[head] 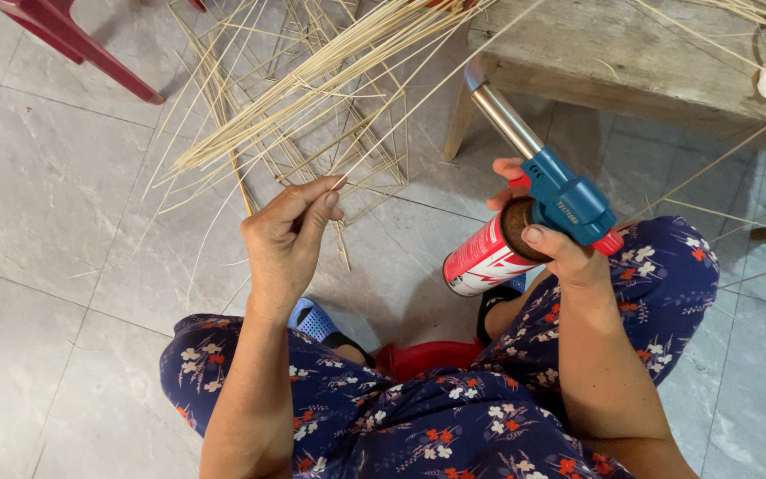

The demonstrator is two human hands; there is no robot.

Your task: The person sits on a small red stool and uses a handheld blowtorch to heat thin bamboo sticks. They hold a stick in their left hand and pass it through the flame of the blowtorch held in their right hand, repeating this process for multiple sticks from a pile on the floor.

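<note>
Grey tile floor (55,195), wooden bench (631,53) ahead. Your left hand (287,238) pinches a thin strip (401,115) running up-right toward the torch (525,186) nozzle; your right hand (569,257) grips the torch, nozzle aimed up-left.

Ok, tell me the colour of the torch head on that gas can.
Blue, with red trigger parts: torch head, clearest in the head view.

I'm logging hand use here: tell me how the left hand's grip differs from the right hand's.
The left hand pinches one thin pale bamboo strip between thumb and fingertips; the right hand wraps around a blue-headed gas torch on a red and white canister. The left hand's load is slender and long, running up toward the loose pile of bamboo strips; the right hand's is bulky, its metal nozzle pointing up-left. Both are bare and raised above the floral-trousered knees.
</note>
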